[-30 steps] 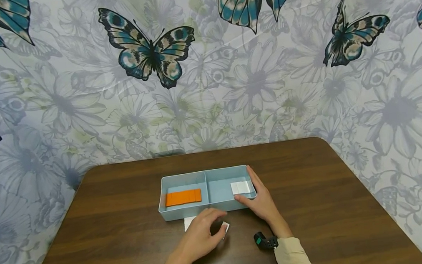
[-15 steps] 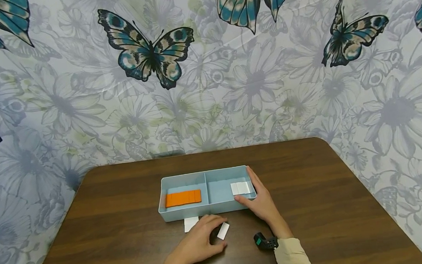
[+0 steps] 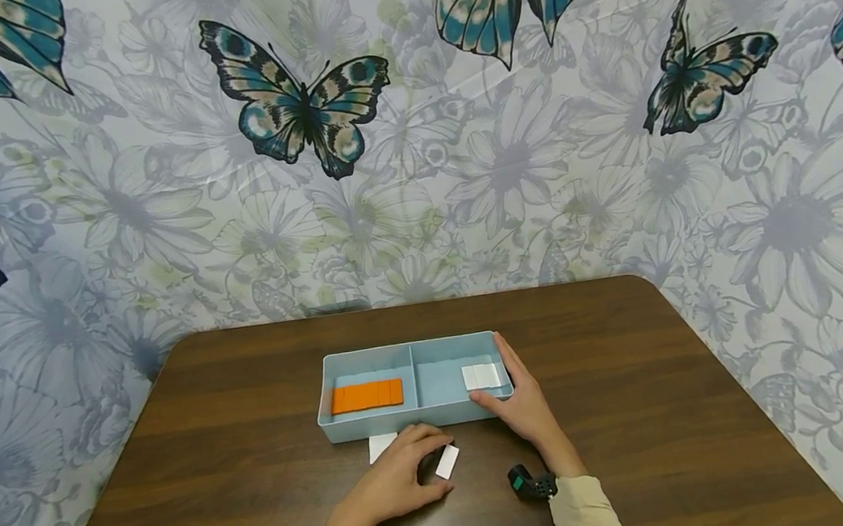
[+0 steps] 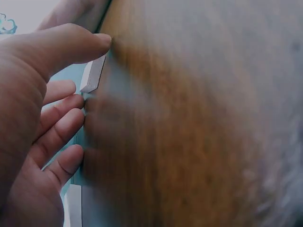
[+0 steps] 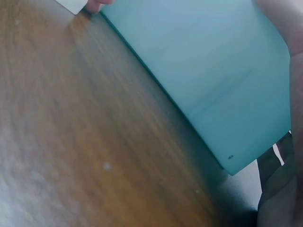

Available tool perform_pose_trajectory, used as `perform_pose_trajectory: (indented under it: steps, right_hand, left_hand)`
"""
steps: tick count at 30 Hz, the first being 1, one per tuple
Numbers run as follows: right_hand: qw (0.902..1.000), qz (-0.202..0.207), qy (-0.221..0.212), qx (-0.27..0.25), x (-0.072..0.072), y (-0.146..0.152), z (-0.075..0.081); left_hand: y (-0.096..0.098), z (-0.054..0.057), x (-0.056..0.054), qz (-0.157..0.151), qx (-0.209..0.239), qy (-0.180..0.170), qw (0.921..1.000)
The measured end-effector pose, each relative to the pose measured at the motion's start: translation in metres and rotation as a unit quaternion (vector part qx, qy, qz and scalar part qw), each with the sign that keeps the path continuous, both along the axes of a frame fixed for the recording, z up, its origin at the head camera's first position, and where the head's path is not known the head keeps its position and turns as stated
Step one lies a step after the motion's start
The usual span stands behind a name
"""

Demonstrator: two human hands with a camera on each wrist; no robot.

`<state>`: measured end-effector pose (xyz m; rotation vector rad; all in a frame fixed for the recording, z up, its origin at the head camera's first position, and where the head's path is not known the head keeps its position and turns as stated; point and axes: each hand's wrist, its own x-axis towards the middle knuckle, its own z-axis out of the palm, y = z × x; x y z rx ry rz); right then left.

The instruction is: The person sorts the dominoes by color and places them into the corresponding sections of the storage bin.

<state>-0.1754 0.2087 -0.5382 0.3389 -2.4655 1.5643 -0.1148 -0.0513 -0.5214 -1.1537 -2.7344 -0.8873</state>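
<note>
The wood-grain bench [image 3: 667, 408] carries a light-blue 2-compartment box [image 3: 435, 415]; in front lie 1 partly hidden white piece [image 3: 381, 445] and 1 small white block [image 3: 447, 463].

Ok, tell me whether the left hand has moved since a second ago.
Yes, slightly: in the head view the left hand has shifted toward the near side, its thumb most clearly, judged against the far edge of the brown table.

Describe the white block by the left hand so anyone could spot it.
On the wood-grain table, find the light-blue two-compartment box. On its near side, the left hand frames the white block. It sits slanted, unlike the squared-up white piece to its left.
</note>
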Motion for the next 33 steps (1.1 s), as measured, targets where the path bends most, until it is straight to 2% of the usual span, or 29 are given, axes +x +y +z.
perform_pose_trajectory:
  steps: [8,22,33]
  right_hand:
    - [1.0,0.0,0.004,-0.002,-0.0002,0.0014,-0.001]
    - [1.0,0.0,0.008,-0.003,0.0001,0.0014,-0.0021]
    - [1.0,0.003,0.005,-0.004,0.0008,0.0,0.0]
  left_hand:
    - [0.0032,-0.0001,-0.0041,-0.003,-0.002,-0.002,1.0]
    - [0.0073,-0.0008,-0.0002,0.016,0.002,-0.003,0.9999]
    - [0.0082,0.0004,-0.0003,0.019,-0.001,-0.006,0.9998]
